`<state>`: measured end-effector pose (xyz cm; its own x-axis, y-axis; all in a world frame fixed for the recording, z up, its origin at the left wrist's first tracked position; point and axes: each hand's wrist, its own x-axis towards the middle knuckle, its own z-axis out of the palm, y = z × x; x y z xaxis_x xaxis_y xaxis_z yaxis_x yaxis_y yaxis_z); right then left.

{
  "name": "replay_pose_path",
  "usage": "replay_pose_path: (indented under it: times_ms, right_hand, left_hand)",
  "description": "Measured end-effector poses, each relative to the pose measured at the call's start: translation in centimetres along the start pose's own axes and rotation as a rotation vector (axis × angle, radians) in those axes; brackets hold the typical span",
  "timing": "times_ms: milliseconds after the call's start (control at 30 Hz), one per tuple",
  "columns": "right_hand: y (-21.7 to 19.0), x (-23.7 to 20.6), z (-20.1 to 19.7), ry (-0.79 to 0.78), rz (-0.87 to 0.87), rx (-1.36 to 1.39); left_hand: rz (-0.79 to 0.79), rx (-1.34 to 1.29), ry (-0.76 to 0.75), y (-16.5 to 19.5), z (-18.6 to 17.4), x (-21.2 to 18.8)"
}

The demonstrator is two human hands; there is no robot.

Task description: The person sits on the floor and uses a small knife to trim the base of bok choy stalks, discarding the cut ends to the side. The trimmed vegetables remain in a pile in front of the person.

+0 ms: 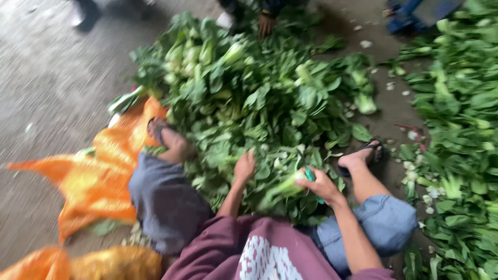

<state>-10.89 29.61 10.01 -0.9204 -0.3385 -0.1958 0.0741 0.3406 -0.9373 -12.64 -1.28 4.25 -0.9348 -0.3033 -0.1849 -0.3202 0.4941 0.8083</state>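
Person sits on concrete floor [46,93], legs spread around big heap of bok choy [259,98]; left hand [244,167] reaches palm-down into heap, fingers curled among leaves, grip unclear (blurred, cannot tell if it holds anything); right hand [322,184] closed around small green-handled tool [311,176], touching pale base of one bok choy stalk [284,186] lying across lap side of heap; orange mesh sack [98,176] spread flat on floor by left leg, a few loose leaves on it; second orange sack [116,263] at bottom left looks filled, contents unclear; another pile of greens [459,129] along right edge; another person's hand [266,24] at heap's far side
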Motion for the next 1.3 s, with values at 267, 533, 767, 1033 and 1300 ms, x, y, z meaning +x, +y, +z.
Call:
replay_pose_path:
  times_ms: [267,533,767,1033,1300]
  right_hand:
    - [-3.3,2.9,-33.8,0.833,-0.501,1.277]
    - [-0.4,21.5,-10.4,0.27,-0.012,0.505]
    - [-9.4,38.3,5.3,0.473,-0.189,-0.497]
    - [-10.1,43.3,4.8,0.509,0.221,-0.577]
    - [-1.4,25.2,7.3,0.472,-0.31,-0.351]
  left_hand:
    - [0.039,0.153,-0.317,-0.9,4.2,2.2]
    - [0.099,0.131,-0.283,-0.3,7.2,5.2]
    - [0.106,-0.12,-0.37,-2.0,8.2,7.2]
    - [-0.07,-0.568,-0.402,-2.9,7.3,9.9]
    - [-0.694,-1.566,-0.369,-2.0,3.8,10.5]
